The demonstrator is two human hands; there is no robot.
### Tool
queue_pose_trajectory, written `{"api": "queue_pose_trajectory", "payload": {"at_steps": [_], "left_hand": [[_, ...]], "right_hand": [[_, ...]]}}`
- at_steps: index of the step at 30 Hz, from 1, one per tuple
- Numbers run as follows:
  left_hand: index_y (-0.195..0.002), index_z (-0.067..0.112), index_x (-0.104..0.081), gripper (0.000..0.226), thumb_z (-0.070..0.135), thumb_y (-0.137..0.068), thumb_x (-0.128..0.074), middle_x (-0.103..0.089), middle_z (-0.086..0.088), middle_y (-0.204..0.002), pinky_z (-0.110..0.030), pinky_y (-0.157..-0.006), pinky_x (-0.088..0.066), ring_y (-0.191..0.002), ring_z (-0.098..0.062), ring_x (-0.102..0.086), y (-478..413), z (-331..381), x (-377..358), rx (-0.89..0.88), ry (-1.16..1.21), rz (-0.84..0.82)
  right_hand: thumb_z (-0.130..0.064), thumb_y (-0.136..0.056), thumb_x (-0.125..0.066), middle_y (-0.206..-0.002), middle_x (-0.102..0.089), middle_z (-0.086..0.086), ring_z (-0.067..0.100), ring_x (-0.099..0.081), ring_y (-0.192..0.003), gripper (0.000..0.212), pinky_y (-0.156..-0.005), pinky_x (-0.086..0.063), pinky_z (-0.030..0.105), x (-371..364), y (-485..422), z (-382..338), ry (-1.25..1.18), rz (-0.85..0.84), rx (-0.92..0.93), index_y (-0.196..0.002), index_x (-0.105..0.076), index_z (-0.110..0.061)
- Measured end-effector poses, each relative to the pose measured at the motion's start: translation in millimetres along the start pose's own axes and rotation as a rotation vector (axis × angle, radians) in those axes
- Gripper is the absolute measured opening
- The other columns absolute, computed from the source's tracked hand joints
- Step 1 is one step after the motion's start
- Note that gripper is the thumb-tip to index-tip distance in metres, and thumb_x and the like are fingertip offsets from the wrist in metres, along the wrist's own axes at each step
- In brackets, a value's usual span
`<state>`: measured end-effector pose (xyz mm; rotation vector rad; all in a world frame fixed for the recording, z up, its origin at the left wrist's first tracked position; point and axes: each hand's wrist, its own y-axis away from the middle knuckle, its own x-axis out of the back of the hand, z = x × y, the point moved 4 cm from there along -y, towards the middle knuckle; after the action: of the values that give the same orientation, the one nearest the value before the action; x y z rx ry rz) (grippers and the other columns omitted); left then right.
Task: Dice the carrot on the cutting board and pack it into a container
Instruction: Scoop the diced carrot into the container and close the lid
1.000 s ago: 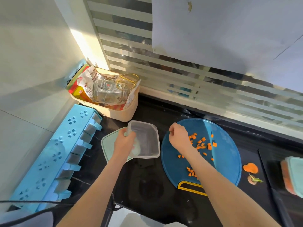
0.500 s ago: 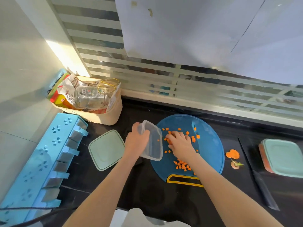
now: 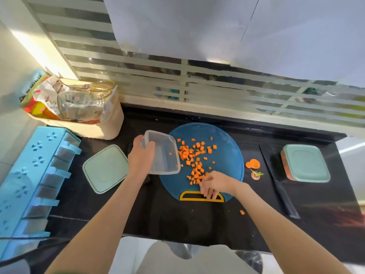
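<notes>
- Carrot dice (image 3: 194, 155) are lying scattered over the middle and left of the round blue cutting board (image 3: 223, 139); one or two pieces are showing through the clear container (image 3: 164, 155), and one stray piece (image 3: 242, 212) is sitting on the black counter (image 3: 158, 214) near the front edge.
- A second ago the container was standing on its lid, left of the board. Now it is being held tipped on its side over the board's left rim, mouth facing the dice.
- That is turning the step from fetching to packing. In my judgement the cutting is done, and nearly all the dice are still waiting to be swept in.
- Left hand (image 3: 141, 159) is gripping the container's far left wall, its fingers (image 3: 138, 140) curled round the rim.
- Right hand (image 3: 217, 183), half a second ago among the dice mid-board, is now down at the near edge by the yellow handle slot (image 3: 187, 195). Its fingers (image 3: 207, 192) are lying close together, slightly bent, tips touching the board and holding nothing visible, seemingly ready to rake the dice towards the container.
- Mint-green lid (image 3: 105, 169) is lying bare on the counter left of the board.
- Carrot end slices (image 3: 252, 164) and a dark knife (image 3: 284, 194) are lying to the right.
</notes>
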<state>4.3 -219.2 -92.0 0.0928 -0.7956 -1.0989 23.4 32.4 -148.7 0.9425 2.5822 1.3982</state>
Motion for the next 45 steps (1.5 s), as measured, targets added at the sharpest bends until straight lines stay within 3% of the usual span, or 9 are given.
{"api": "queue_pose_trajectory", "payload": {"at_steps": [5, 10, 12, 15, 20, 23, 28, 36, 45], "left_hand": [[-0.138, 0.031, -0.038, 0.043, 0.034, -0.095, -0.044, -0.055, 0.001, -0.118, -0.035, -0.084, -0.044, -0.099, -0.018, -0.049, 13, 0, -9, -0.041, 0.017, -0.001], [-0.135, 0.031, -0.040, 0.042, 0.034, -0.094, -0.045, -0.056, 0.000, -0.116, -0.041, -0.091, -0.050, -0.101, -0.021, -0.054, 27, -1, -26, -0.073, 0.027, -0.029], [-0.134, 0.033, -0.040, 0.041, 0.034, -0.093, -0.045, -0.057, 0.000, -0.115, -0.041, -0.090, -0.048, -0.102, -0.024, -0.055, 30, 0, -34, -0.070, 0.052, -0.047], [-0.133, 0.034, -0.042, 0.041, 0.032, -0.092, -0.046, -0.057, 0.000, -0.115, -0.036, -0.088, -0.044, -0.105, -0.025, -0.053, 40, 6, -52, -0.087, 0.068, -0.094], [-0.137, 0.030, -0.039, 0.043, 0.033, -0.094, -0.045, -0.055, 0.000, -0.122, -0.033, -0.086, -0.040, -0.099, -0.021, -0.048, 51, 18, -77, -0.131, 0.037, -0.142], [-0.138, 0.029, -0.038, 0.043, 0.033, -0.095, -0.045, -0.055, 0.001, -0.122, -0.031, -0.080, -0.036, -0.097, -0.017, -0.046, 52, 23, -86, -0.146, 0.023, -0.148], [-0.137, 0.030, -0.040, 0.043, 0.033, -0.094, -0.045, -0.056, 0.000, -0.121, -0.034, -0.083, -0.042, -0.102, -0.021, -0.051, 54, 23, -82, -0.153, 0.032, -0.143], [-0.133, 0.032, -0.042, 0.044, 0.037, -0.089, -0.043, -0.061, -0.006, -0.119, -0.049, -0.095, -0.048, -0.106, -0.029, -0.057, 23, -7, -8, -0.002, 0.030, 0.068], [-0.138, 0.021, -0.037, 0.043, 0.033, -0.097, -0.040, -0.054, -0.011, -0.128, -0.037, -0.084, -0.037, -0.114, -0.034, -0.051, 13, -16, 17, -0.012, -0.253, 0.075]], "right_hand": [[-0.013, -0.096, -0.052, -0.091, -0.070, -0.003, 0.011, -0.064, -0.090, 0.025, -0.088, -0.049, 0.023, 15, 4, 13, -0.015, 0.253, 0.142, -0.081, -0.072, -0.018], [-0.016, -0.095, -0.051, -0.074, -0.062, 0.000, 0.013, -0.057, -0.068, 0.023, -0.063, -0.048, 0.022, 23, 25, 28, 0.001, 0.320, 0.068, -0.075, -0.064, -0.015], [-0.027, -0.093, -0.058, -0.076, -0.059, -0.002, 0.015, -0.055, -0.072, 0.017, -0.066, -0.045, 0.027, 24, 36, 45, 0.137, 0.344, 0.006, -0.082, -0.057, -0.015], [-0.040, -0.088, -0.065, -0.085, -0.056, -0.003, 0.022, -0.055, -0.081, 0.032, -0.069, -0.042, 0.034, 19, 58, 81, 0.432, 0.264, -0.117, -0.095, -0.046, -0.016], [-0.030, -0.091, -0.065, -0.090, -0.051, -0.003, 0.021, -0.050, -0.085, 0.022, -0.070, -0.036, 0.029, 8, 74, 112, 0.506, 0.242, -0.139, -0.088, -0.046, -0.019], [-0.025, -0.094, -0.059, -0.084, -0.051, -0.004, 0.022, -0.051, -0.084, 0.020, -0.071, -0.040, 0.031, 13, 74, 111, 0.472, 0.285, -0.098, -0.080, -0.047, -0.020], [-0.019, -0.094, -0.058, -0.092, -0.056, -0.004, 0.016, -0.052, -0.084, 0.008, -0.074, -0.042, 0.024, 16, 66, 80, 0.368, 0.403, 0.044, -0.093, -0.051, -0.015], [-0.017, -0.092, -0.064, -0.092, -0.061, 0.001, 0.016, -0.056, -0.084, 0.010, -0.076, -0.045, 0.024, -19, 15, 15, 0.238, 0.318, 0.219, -0.097, -0.055, -0.016], [-0.011, -0.093, -0.059, -0.098, -0.057, 0.002, 0.017, -0.053, -0.090, 0.014, -0.078, -0.040, 0.023, 6, -20, -20, 0.088, 0.557, 0.219, -0.107, -0.057, -0.011]]}}
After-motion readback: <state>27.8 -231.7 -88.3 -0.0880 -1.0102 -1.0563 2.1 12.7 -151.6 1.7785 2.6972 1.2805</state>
